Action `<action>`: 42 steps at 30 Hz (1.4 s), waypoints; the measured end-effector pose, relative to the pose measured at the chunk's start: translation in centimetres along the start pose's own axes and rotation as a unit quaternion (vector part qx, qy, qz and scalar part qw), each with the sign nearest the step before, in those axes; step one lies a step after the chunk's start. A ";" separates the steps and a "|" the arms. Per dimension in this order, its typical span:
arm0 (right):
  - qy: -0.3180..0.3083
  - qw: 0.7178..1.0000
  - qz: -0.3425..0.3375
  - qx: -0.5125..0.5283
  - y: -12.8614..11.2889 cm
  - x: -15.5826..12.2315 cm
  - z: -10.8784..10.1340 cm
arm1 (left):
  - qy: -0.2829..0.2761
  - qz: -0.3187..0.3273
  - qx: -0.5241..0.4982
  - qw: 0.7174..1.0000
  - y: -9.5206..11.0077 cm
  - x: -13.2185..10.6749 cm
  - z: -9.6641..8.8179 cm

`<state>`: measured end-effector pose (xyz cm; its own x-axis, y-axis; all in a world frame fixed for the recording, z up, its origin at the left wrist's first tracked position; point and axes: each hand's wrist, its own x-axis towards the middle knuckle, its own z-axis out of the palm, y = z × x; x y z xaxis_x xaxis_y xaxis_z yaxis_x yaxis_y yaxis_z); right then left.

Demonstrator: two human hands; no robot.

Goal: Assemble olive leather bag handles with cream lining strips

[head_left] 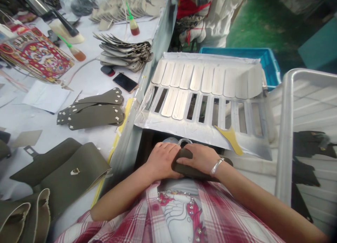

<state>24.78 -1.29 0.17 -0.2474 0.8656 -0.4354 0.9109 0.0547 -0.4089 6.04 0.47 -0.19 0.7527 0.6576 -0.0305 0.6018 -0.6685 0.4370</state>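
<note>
Olive leather-look panel (193, 170) is held low on the near side of the white-wrapped slotted rack (184, 126), against the wearer's front. Left hand (163, 162) closed around the panel's rounded left end; right hand (201, 158) wraps it from above, thumb laid along the top face. No daylight between fingers and piece — both grips look snug. Undersides hidden, so can't tell how the fingers sit below.

Looks like two-handed pressing or shaping. To do it well: even pressure from both hands, thumb flat rather than nail-first, and the right end supported so it doesn't sag or crease. Keep the silver bracelet (217, 166) off the surface — it could scuff.

On the rack: pale strips (179, 103) across the back row, two more in the front row; yellow scraper (231, 139) at its near edge. Left of the rack: similar olive pieces (96, 116) with white-spotted ends, stacked. Right of it: white plastic crate (284, 130). Behind it: blue crate (274, 62).
</note>
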 end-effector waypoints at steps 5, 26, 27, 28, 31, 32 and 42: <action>-0.046 0.999 -0.009 0.023 3.5 -1.5 -0.5 | 0.000 0.005 -0.008 1.000 0.2 0.0 -0.2; 0.158 0.976 -0.138 -0.050 2.9 -5.4 2.2 | -0.020 0.020 0.020 0.999 0.5 -0.3 -0.2; 0.157 0.977 -0.138 -0.047 2.8 -5.3 2.3 | -0.018 0.019 0.016 1.000 0.6 -0.3 -0.3; 0.158 0.976 -0.140 -0.044 2.7 -5.1 2.3 | -0.017 0.017 0.014 1.000 0.7 -0.2 -0.3; 0.166 0.975 -0.143 -0.036 2.7 -4.9 2.3 | -0.015 0.011 0.013 1.000 0.8 -0.1 -0.4; 0.168 0.975 -0.143 -0.035 2.7 -4.9 2.2 | -0.015 0.010 0.014 1.000 0.9 -0.1 -0.4; 0.180 0.972 -0.141 -0.062 3.1 -5.3 2.3 | 0.005 0.012 -0.008 1.000 0.3 -0.3 0.0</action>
<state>28.11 -6.84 -0.65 -0.3814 0.9244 -0.0026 0.8623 0.3547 -0.3614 6.00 0.12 -0.08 0.7643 0.6447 -0.0098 0.5786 -0.6791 0.4517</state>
